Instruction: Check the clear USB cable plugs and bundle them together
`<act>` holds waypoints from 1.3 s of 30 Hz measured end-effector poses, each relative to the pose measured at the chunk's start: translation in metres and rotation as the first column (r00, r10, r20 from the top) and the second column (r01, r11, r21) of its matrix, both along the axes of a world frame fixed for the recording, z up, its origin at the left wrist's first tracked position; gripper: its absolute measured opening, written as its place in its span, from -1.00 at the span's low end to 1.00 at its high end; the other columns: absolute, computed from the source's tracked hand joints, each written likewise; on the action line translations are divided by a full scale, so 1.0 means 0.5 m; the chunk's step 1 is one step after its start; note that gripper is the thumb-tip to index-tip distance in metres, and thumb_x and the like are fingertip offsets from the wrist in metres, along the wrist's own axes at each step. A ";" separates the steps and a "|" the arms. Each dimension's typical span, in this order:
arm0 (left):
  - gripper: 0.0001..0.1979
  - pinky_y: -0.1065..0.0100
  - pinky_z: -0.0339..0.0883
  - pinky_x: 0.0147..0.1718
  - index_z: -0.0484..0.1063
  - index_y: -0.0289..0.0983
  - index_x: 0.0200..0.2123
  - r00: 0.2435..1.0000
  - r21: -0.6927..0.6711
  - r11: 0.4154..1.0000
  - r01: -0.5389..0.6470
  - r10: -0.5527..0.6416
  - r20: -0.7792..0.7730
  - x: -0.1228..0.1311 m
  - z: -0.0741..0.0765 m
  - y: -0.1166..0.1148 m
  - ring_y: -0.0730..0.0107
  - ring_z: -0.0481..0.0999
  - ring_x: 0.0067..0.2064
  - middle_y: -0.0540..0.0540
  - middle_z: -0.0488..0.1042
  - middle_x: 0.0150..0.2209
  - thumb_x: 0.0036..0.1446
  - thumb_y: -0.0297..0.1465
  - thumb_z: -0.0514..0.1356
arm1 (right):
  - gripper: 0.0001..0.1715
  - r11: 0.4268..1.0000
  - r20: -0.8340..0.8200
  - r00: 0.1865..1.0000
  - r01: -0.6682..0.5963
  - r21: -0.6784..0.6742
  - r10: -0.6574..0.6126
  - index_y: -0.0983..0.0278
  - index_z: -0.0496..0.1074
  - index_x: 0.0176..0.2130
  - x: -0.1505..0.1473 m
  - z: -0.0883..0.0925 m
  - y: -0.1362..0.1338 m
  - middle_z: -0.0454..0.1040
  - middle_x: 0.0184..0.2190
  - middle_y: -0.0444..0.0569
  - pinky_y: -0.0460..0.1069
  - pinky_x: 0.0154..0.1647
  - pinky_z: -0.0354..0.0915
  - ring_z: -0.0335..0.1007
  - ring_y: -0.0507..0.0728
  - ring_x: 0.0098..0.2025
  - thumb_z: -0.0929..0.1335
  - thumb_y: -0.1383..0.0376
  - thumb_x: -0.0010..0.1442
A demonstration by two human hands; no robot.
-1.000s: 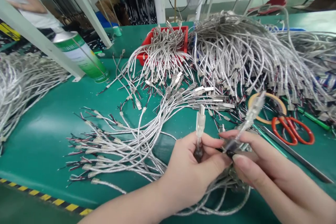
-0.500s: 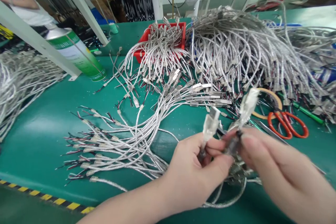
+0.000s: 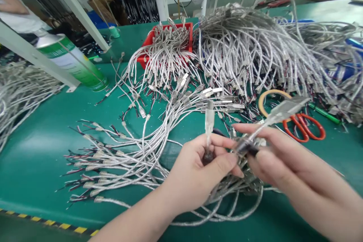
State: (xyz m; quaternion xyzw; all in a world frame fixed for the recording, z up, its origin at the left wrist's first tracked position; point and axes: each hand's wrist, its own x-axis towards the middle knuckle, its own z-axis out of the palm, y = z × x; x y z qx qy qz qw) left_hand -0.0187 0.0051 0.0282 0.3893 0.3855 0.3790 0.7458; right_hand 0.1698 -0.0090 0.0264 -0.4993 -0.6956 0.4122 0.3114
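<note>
My left hand [image 3: 198,172] is closed around a clear-sheathed cable whose translucent plug [image 3: 209,119] stands upright above my fingers. My right hand [image 3: 286,162] pinches a second cable by its dark collar, and its clear connector [image 3: 286,109] points up and to the right, blurred. Both hands hover over a coiled bundle of silver cables [image 3: 227,196] on the green mat [image 3: 42,136]. A fan of similar cables with stripped red and black ends [image 3: 113,159] lies to the left of my hands.
A large heap of silver cables [image 3: 255,53] fills the back right, spilling from a red bin [image 3: 188,36]. Orange-handled scissors [image 3: 304,126] and a tape roll [image 3: 269,96] lie right of my hands. A green spray can [image 3: 73,62] stands back left beside a white post. A person is at far left.
My left hand's plug has swung from tilted right to upright. My right hand's connector has tipped further right and lower. The view has shifted slightly.
</note>
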 end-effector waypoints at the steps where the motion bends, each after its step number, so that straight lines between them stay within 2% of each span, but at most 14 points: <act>1: -0.73 0.43 0.29 -0.35 0.44 -0.29 -0.27 1.000 -0.004 1.000 -0.012 0.012 0.001 0.000 -0.001 0.001 0.51 0.38 -0.44 0.06 0.39 -0.52 0.06 -0.28 0.40 | -0.60 0.999 0.015 0.999 -0.032 -0.020 0.032 -0.03 0.16 0.23 0.000 0.001 -0.002 0.46 -0.41 -0.21 -0.09 -0.45 0.41 0.42 0.08 -0.44 0.20 0.09 0.45; 4: -0.73 0.42 0.24 -0.38 0.41 -0.28 -0.32 0.998 -0.010 0.999 0.053 -0.053 -0.028 -0.002 -0.001 0.004 0.49 0.36 -0.44 0.05 0.41 -0.51 0.04 -0.29 0.40 | -0.76 1.000 0.045 0.999 -0.008 0.001 0.008 0.04 0.34 0.01 -0.001 0.005 -0.004 0.48 -0.42 -0.19 -0.09 -0.50 0.34 0.38 0.07 -0.48 0.21 0.08 0.44; 7: -0.80 0.41 0.12 -0.45 0.43 -0.29 -0.28 0.986 -0.006 0.988 0.153 -0.153 -0.067 -0.007 -0.003 0.006 0.54 0.25 -0.49 0.02 0.43 -0.49 0.18 -0.28 0.30 | -0.63 0.995 -0.010 0.996 0.084 -0.047 -0.085 0.11 0.43 -0.27 0.002 0.007 0.000 0.33 -0.52 -0.18 -0.06 -0.54 0.26 0.24 0.06 -0.53 0.20 0.02 0.43; 9: -0.79 0.41 0.05 -0.49 0.43 -0.30 -0.27 0.989 -0.012 0.990 0.144 -0.144 -0.036 -0.009 -0.006 0.007 0.57 0.17 -0.53 0.04 0.41 -0.50 0.23 -0.25 0.26 | -0.64 0.987 -0.069 0.993 0.089 -0.133 -0.098 0.09 0.45 -0.12 0.001 0.008 0.002 0.28 -0.53 -0.19 -0.06 -0.55 0.26 0.23 0.08 -0.52 0.21 -0.03 0.41; 11: -0.76 0.41 0.03 -0.49 0.42 -0.30 -0.26 0.994 -0.012 0.994 0.109 -0.109 -0.002 -0.009 -0.009 0.007 0.58 0.17 -0.54 0.06 0.39 -0.51 0.23 -0.22 0.26 | -0.56 0.982 -0.089 0.995 0.037 -0.183 -0.054 0.07 0.32 0.13 -0.005 0.010 0.001 0.38 -0.48 -0.18 -0.04 -0.49 0.34 0.33 0.11 -0.46 0.23 -0.05 0.39; 13: -0.73 0.41 0.05 -0.46 0.41 -0.29 -0.29 0.995 0.020 0.995 0.096 -0.095 -0.031 -0.009 -0.012 0.008 0.57 0.21 -0.50 0.06 0.39 -0.51 0.21 -0.19 0.28 | -0.53 0.986 -0.070 0.997 0.004 -0.167 -0.016 0.09 0.26 0.16 -0.015 0.010 0.000 0.51 -0.35 -0.10 -0.01 -0.36 0.40 0.45 0.15 -0.35 0.24 -0.05 0.39; 16: -0.69 0.39 0.07 -0.42 0.41 -0.30 -0.35 0.983 0.044 0.988 0.150 -0.144 -0.112 -0.013 -0.013 0.011 0.53 0.24 -0.46 0.04 0.36 -0.52 0.22 -0.16 0.28 | -0.63 0.992 -0.044 0.995 0.088 -0.090 -0.092 0.14 0.38 -0.16 -0.021 0.010 0.003 0.46 -0.45 -0.12 -0.02 -0.47 0.27 0.35 0.10 -0.47 0.22 -0.05 0.40; 19: -0.69 0.39 0.00 -0.48 0.43 -0.31 -0.38 0.968 -0.028 0.970 0.242 -0.243 -0.061 -0.021 -0.014 0.015 0.56 0.17 -0.52 0.05 0.32 -0.54 0.23 -0.16 0.26 | -0.51 0.988 -0.091 0.989 0.111 -0.104 -0.121 0.16 0.40 -0.37 -0.011 0.008 0.013 0.23 -0.61 -0.20 -0.04 -0.59 0.12 0.12 0.04 -0.58 0.22 -0.10 0.38; 23: -0.72 0.41 -0.09 -0.57 0.50 -0.34 -0.30 0.955 -0.131 0.950 0.283 -0.267 0.126 -0.023 -0.017 0.018 0.61 0.14 -0.58 0.06 0.33 -0.56 0.16 -0.20 0.32 | -0.53 0.927 -0.348 0.896 0.153 -0.342 -0.276 0.13 0.52 -0.08 0.003 0.007 0.016 0.51 -0.38 -0.07 -0.01 -0.41 0.32 0.39 0.12 -0.37 0.38 -0.13 0.24; 27: -0.69 0.46 -0.03 -0.57 0.49 -0.29 -0.13 0.968 -0.108 0.969 0.221 -0.205 0.143 -0.009 -0.017 0.014 0.63 0.16 -0.60 -0.01 0.54 -0.48 0.15 -0.23 0.36 | -0.65 0.883 -0.358 0.827 0.313 -0.350 -0.435 0.13 0.52 -0.31 -0.006 0.000 0.013 0.40 -0.48 -0.15 -0.07 -0.52 0.21 0.22 0.05 -0.46 0.48 -0.06 0.13; 29: -0.69 0.47 0.07 -0.52 0.48 -0.28 -0.14 0.985 -0.087 0.987 0.136 -0.125 0.120 -0.002 -0.015 0.011 0.62 0.24 -0.58 -0.04 0.60 -0.45 0.09 -0.28 0.41 | -0.61 0.890 -0.353 0.833 0.317 -0.327 -0.427 0.14 0.47 -0.36 -0.013 -0.003 0.014 0.30 -0.52 -0.17 -0.09 -0.60 0.12 0.12 0.04 -0.49 0.47 -0.10 0.14; 35: -0.70 0.35 0.26 -0.41 0.51 -0.29 -0.28 0.993 -0.045 0.994 0.095 -0.098 -0.063 0.000 -0.015 -0.003 0.37 0.48 -0.43 -0.15 0.64 -0.45 0.08 -0.18 0.39 | -0.53 0.889 -0.282 0.870 0.301 -0.346 -0.404 0.17 0.45 -0.34 -0.013 -0.004 0.021 0.27 -0.51 -0.17 -0.04 -0.47 0.31 0.20 0.07 -0.45 0.46 -0.16 0.11; 37: -0.71 0.37 0.25 -0.42 0.51 -0.29 -0.27 0.994 -0.022 0.998 0.066 -0.068 -0.083 0.001 -0.016 -0.005 0.41 0.43 -0.46 -0.15 0.64 -0.46 0.12 -0.18 0.36 | -0.51 0.894 -0.281 0.881 0.274 -0.355 -0.381 0.15 0.49 -0.23 -0.012 -0.004 0.019 0.25 -0.51 -0.18 -0.06 -0.52 0.29 0.17 0.05 -0.49 0.41 -0.19 0.15; 39: -0.77 0.38 0.27 -0.39 0.50 -0.28 -0.28 0.996 0.003 1.000 0.031 -0.030 -0.082 0.004 -0.014 -0.006 0.46 0.41 -0.48 -0.10 0.62 -0.47 0.16 -0.22 0.33 | -0.49 0.917 -0.257 0.914 0.221 -0.331 -0.313 0.10 0.49 -0.04 -0.014 -0.004 0.014 0.38 -0.44 -0.15 -0.07 -0.45 0.37 0.30 0.07 -0.44 0.35 -0.18 0.23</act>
